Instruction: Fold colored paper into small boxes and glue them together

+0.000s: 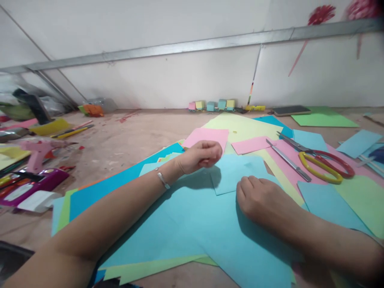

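Observation:
My left hand [204, 155] is curled into a fist, held above the light blue paper with its shadow falling below. Whatever its fingers may hold is hidden. My right hand [261, 198] is closed too, back of the hand up, fingers curled under and out of sight. It is low over the large light blue sheet [180, 224], by the edge of a smaller light blue piece [228, 180]. To the right lie a craft knife [288, 160] and scissors [318, 162] with red and yellow handles, on pink paper [279, 158].
Small coloured paper cubes [210, 106] line the wall beside a phone [291, 110] and green paper [324, 118]. At the left are a pink glue gun [36, 154], a purple box [51, 180] and pencils [73, 131]. Blue sheets [120, 182] stick out under my left forearm.

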`<state>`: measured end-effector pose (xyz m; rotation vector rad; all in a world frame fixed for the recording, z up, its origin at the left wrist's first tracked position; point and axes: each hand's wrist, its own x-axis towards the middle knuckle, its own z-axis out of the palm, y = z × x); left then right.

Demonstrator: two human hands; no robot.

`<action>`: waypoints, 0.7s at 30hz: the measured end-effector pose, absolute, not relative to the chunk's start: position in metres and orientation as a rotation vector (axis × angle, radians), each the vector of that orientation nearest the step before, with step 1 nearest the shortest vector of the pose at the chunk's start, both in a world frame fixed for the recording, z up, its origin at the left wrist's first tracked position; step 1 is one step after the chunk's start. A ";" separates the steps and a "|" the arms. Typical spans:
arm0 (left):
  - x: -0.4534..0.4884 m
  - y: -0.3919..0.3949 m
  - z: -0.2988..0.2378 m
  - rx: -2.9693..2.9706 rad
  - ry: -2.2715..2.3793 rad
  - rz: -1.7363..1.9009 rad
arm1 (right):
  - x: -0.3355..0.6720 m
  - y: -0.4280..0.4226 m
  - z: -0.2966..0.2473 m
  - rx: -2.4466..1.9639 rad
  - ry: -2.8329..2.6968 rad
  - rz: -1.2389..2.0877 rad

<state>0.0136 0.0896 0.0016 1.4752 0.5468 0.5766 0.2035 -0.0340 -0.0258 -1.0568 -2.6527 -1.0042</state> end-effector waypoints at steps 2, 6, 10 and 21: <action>0.015 0.094 -0.004 1.324 0.593 0.830 | 0.207 -0.031 -0.028 -1.032 -2.661 -1.014; 0.017 0.100 -0.015 1.238 0.668 0.979 | 0.210 -0.030 -0.024 -1.025 -2.653 -0.994; 0.018 0.101 -0.021 1.187 0.696 1.075 | 0.215 -0.026 -0.010 -1.035 -2.509 -0.827; 0.025 0.084 -0.019 1.157 0.325 0.573 | 0.221 0.004 0.001 -1.190 -1.228 1.417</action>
